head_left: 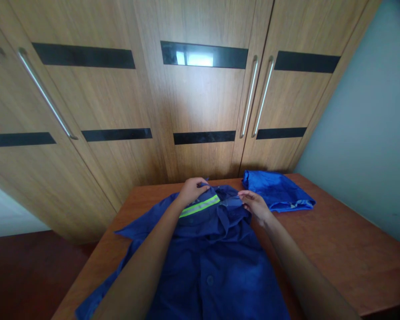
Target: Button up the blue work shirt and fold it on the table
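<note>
Left hand (193,190) pinches a navy shirt (233,266) near its reflective stripe (200,207) | right hand (256,206) pinches another fold | folded blue cloth (275,189) lies nearby

Home, apparently bedroom. Evidence: tall wood wardrobe (200,98), long metal handles (249,95); wood table (336,249) bearing garment (236,271), folded cloth (273,189); plain pale wall (363,155).

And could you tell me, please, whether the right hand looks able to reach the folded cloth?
Probably yes: the folded cloth lies close beside the right hand with nothing between them, though that hand would first need to release the shirt.
</note>
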{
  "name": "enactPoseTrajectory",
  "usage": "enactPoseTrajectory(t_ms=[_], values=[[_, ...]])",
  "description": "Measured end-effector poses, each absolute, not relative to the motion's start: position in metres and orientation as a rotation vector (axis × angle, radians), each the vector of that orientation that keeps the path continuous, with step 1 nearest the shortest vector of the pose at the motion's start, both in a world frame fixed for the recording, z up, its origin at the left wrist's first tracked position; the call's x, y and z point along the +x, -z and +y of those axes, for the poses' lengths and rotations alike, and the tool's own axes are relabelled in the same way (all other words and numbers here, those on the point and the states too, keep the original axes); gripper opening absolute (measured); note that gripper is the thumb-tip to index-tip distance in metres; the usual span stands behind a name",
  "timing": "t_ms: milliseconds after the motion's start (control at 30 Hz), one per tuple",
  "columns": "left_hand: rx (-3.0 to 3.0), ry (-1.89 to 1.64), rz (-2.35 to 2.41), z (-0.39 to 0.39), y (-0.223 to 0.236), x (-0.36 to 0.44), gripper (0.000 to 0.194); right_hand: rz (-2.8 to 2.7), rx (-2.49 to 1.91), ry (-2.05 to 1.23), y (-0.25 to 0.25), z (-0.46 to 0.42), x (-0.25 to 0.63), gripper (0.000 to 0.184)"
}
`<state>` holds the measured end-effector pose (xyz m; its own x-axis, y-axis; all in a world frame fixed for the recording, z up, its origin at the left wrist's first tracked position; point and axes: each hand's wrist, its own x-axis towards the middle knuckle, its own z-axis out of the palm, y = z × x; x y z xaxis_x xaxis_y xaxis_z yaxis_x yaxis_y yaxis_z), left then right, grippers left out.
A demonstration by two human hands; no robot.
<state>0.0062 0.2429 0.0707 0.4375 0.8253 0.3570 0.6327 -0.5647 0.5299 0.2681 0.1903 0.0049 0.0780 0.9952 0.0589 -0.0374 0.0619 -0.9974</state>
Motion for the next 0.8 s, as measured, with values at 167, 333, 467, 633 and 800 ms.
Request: enactPoseTrajectory(t_ms=[167, 333, 467, 633, 800], values=[[2.348, -0.915, 1.224, 0.217, -0.086, -0.017, 0.015, -1.139, -1.188, -1.121, -0.003, 0.192, 0.267, 0.034], [2.636, -0.742, 1.097, 0.171, -0.074, -0.037, 0.022, -1.182, -1.255, -1.041, -0.003, 0.2, 0.269, 0.031], [2.685, -0.5, 1.035, 0.157, -0.056, -0.052, 0.035, -1.178, -1.39, -0.891, 0.002, 0.219, 0.279, 0.022], [2.388, -0.65, 1.581, 0.183, -0.051, -0.069, 0.036, -1.264, -1.472, -0.966, 0.003, 0.234, 0.278, 0.008], [2.295, -0.608, 1.695, 0.21, -0.046, -0.069, 0.042, -1.389, -1.406, -1.211, -0.007, 0.223, 0.264, 0.022]])
